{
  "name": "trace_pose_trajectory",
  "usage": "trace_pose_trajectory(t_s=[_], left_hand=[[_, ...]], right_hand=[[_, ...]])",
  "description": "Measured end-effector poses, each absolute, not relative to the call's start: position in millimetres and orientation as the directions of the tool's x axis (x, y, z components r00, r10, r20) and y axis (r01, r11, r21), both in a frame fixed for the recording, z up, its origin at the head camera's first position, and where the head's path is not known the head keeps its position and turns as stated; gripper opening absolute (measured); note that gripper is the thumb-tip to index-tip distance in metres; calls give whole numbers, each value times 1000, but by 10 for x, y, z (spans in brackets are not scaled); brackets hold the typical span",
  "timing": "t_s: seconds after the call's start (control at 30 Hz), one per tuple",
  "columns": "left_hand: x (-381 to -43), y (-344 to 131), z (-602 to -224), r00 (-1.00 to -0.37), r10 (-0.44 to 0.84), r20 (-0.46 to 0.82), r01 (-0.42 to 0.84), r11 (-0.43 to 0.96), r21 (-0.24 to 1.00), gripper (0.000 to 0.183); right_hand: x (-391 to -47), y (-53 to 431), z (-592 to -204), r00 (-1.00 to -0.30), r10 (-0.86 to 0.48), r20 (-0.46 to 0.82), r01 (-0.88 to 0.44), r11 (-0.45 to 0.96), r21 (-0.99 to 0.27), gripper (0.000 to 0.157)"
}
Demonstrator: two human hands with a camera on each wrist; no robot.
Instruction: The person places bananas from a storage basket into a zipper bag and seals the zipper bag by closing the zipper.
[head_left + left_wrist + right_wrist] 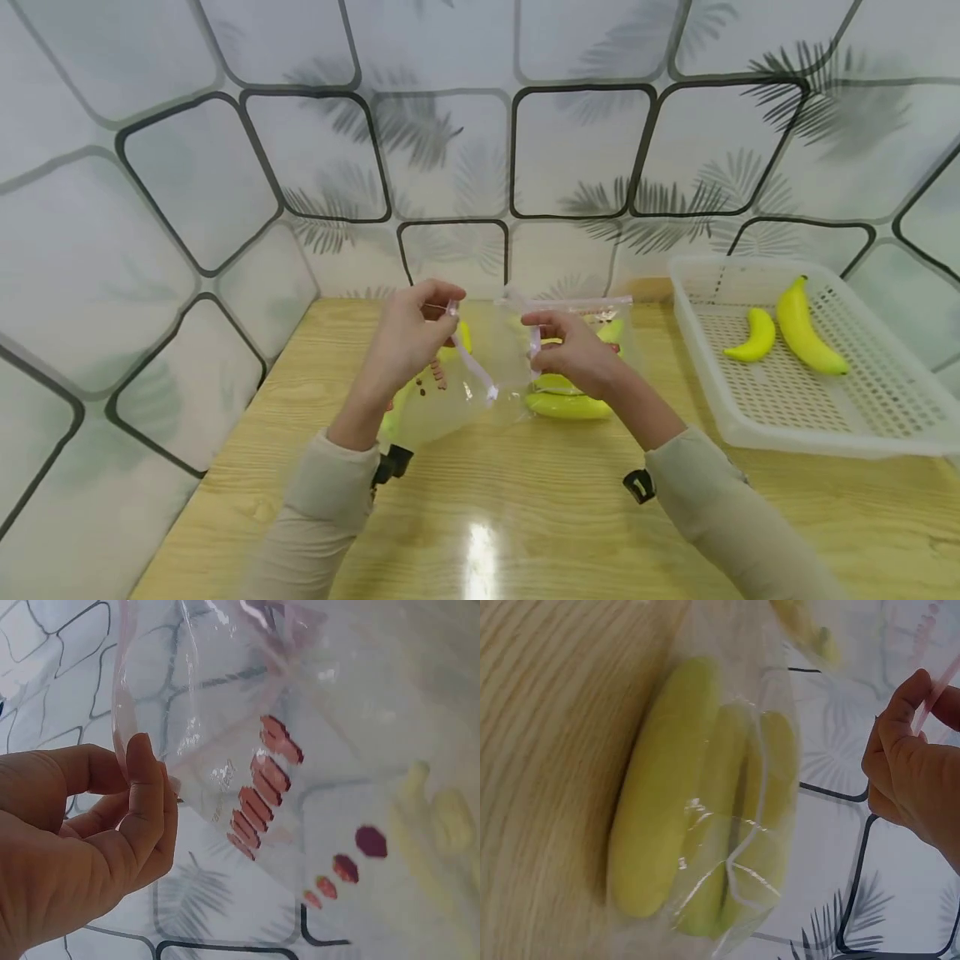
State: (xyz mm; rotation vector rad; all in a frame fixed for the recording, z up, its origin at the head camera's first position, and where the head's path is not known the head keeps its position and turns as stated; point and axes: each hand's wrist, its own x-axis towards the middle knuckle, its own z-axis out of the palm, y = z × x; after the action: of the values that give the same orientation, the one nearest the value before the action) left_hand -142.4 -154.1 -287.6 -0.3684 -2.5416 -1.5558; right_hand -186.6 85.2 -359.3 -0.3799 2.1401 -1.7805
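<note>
My left hand [408,337] pinches the pinkish zip edge of a clear zip bag [457,408] between thumb and fingers. In the left wrist view the bag [255,787] shows red printed marks and a blurred yellow shape. My right hand [577,354] pinches a pinkish zip strip [937,694]; whether it belongs to the same bag cannot be told. Below and behind the right hand, a second clear zip bag [622,302] lies on the table with several yellow bananas [660,787] inside. Both hands are raised above the tabletop, a short gap apart.
A white plastic basket [720,425] stands at the right with a small banana [753,336] and a larger banana [806,329] in it. The wooden table [480,500] meets a patterned wall covering [450,167] at its back and left.
</note>
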Motion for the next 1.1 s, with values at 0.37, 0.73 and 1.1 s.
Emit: trace_pose_trajectory(t_s=[0.37,0.73,1.1], left_hand=[[-1252,-1366,-3199,-966,59,251,257,317,913,27],[-1196,-1298,-3273,-952,80,297,306,342,889,27],[-1244,-1245,-3282,-953,85,291,302,354,885,27]], right_hand=[[-1796,934,-3739,-896,-423,-133,5,290,-957,69],[-1607,1472,-3109,-909,-397,130,-372,626,-686,68],[-2419,2836,-2715,-988,-140,-70,-108,932,-346,87]])
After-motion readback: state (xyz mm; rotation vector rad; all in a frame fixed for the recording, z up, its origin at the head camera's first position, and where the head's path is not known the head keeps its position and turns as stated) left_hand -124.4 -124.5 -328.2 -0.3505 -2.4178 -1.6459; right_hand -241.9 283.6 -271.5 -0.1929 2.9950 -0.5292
